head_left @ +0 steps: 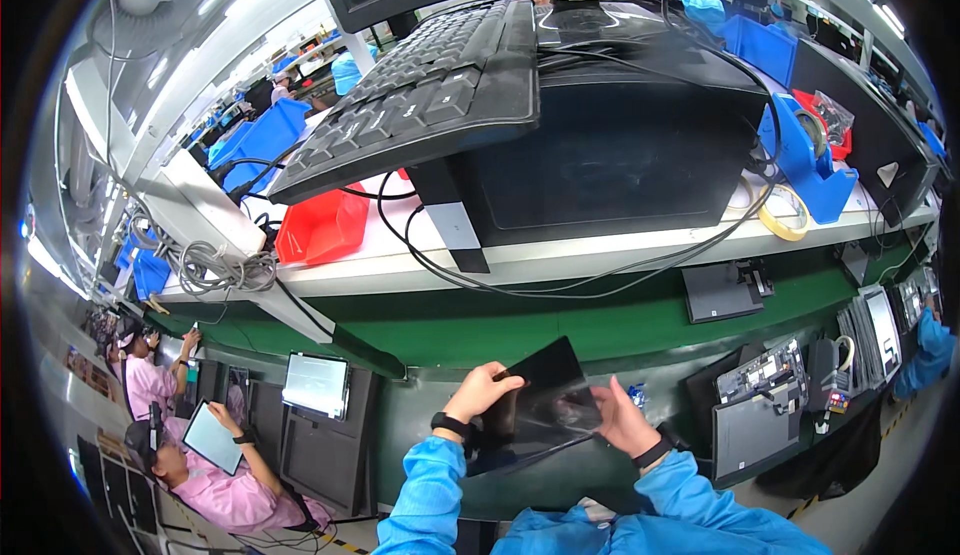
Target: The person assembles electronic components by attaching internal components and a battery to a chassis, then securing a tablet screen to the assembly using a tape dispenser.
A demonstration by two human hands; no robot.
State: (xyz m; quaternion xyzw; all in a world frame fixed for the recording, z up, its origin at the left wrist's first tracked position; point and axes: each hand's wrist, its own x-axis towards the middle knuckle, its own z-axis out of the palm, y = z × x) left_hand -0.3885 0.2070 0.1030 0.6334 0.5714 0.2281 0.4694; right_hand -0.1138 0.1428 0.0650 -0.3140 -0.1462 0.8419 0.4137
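Above the work surface, a thin dark glossy panel, like a tablet screen, is tilted in front of me. Its lower right part looks see-through and creased, like a film, though I cannot make out whether that is a separate sheet. My left hand grips the panel's upper left edge, thumb on its face and the other fingers behind. At the right edge my right hand has its fingers closed on the panel or film, with the fingertips partly hidden. A small blue and white item lies just beyond the right hand.
Overhead, a shelf carries a black keyboard, a red bin and a blue tape dispenser. Opened devices lie at right. A tablet rests at left, near a person in pink.
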